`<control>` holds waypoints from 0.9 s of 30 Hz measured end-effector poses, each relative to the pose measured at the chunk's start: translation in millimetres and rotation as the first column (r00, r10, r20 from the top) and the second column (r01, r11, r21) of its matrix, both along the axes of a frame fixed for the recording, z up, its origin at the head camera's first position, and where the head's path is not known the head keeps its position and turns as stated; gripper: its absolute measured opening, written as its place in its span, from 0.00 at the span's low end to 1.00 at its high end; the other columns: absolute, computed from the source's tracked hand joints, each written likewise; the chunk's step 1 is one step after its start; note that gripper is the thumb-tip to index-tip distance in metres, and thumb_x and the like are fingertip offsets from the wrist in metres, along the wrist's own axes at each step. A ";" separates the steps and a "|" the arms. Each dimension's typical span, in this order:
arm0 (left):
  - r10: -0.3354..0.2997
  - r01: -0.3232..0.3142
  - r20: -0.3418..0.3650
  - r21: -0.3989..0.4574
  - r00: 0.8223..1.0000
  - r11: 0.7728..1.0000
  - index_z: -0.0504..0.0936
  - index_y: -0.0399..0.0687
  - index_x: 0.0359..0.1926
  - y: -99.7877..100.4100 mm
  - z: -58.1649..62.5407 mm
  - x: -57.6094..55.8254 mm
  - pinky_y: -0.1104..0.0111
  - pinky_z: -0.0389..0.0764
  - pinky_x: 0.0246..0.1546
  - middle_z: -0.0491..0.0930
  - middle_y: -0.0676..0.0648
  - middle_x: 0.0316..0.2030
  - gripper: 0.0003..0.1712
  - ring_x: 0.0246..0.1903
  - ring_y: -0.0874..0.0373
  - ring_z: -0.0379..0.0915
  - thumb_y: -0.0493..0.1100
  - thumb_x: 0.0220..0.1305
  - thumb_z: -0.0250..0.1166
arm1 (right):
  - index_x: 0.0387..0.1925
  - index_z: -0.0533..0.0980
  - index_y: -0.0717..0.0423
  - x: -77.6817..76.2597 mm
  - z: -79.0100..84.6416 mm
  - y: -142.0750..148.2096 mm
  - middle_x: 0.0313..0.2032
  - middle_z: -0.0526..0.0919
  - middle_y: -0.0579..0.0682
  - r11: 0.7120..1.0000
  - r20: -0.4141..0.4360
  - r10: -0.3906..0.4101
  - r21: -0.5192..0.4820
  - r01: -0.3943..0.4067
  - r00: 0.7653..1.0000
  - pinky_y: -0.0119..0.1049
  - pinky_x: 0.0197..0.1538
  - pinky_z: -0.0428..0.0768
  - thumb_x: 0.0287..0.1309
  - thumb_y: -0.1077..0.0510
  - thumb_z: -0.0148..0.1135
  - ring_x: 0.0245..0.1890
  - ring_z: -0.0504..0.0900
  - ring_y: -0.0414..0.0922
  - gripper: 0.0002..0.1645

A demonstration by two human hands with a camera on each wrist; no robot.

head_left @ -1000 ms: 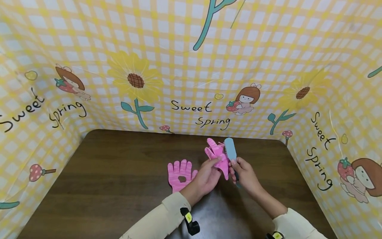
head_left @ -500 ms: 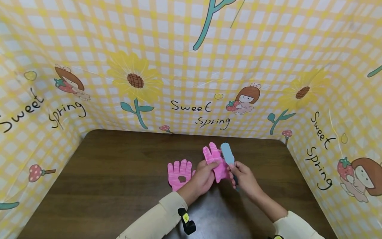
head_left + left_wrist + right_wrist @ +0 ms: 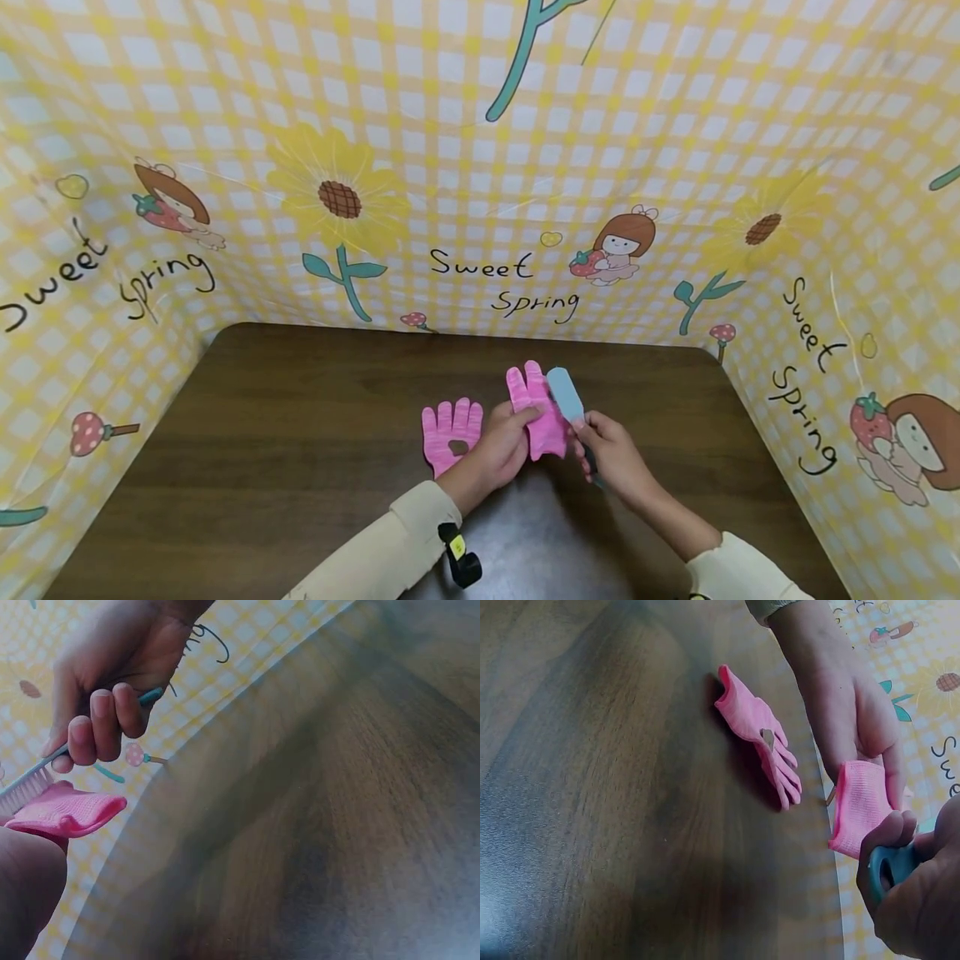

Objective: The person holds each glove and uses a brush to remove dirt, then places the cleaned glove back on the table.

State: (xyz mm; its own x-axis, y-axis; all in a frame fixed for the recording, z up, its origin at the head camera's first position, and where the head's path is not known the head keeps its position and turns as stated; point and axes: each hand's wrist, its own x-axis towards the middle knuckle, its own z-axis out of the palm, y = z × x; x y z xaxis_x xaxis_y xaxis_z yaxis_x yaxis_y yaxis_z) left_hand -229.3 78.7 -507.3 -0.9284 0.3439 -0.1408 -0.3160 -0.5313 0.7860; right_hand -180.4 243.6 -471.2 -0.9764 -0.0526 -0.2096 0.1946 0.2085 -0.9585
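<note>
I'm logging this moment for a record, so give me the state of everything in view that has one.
Held glove: lifted off the table, not worn
Brush: gripped, bristles toward the held glove
Other glove: lying on the table, spread out, dark patch on it
Left hand: holding the held glove
Right hand: curled round the brush
Patterned cloth: upright behind the table, creased

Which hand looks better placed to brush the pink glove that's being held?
Probably the right hand: it grips the light-blue brush, whose bristles face the held pink glove. The left hand is occupied holding that glove.
</note>
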 end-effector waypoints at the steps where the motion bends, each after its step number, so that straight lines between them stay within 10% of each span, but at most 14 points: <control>1: 0.004 -0.004 -0.002 0.003 1.000 1.000 0.66 0.21 0.65 0.4 -1.2 -0.1 0.62 0.77 0.67 0.75 0.33 0.64 0.23 0.61 0.55 0.73 0.30 0.73 0.51 | 0.41 0.69 0.70 0.1 0.1 0.1 0.24 0.72 0.50 1.000 0.002 -0.011 0.014 0.011 1.000 0.33 0.20 0.72 0.79 0.56 0.46 0.18 0.69 0.43 0.17; 27: -0.041 0.040 0.027 0.055 0.999 0.998 0.64 0.22 0.64 0.8 -10.2 1.4 0.69 0.75 0.66 0.72 0.35 0.64 0.23 0.62 0.57 0.70 0.29 0.72 0.50 | 0.37 0.71 0.62 4.1 11.1 14.5 0.20 0.69 0.47 0.987 0.084 -0.158 -0.002 0.159 0.984 0.31 0.17 0.66 0.76 0.54 0.46 0.15 0.64 0.41 0.16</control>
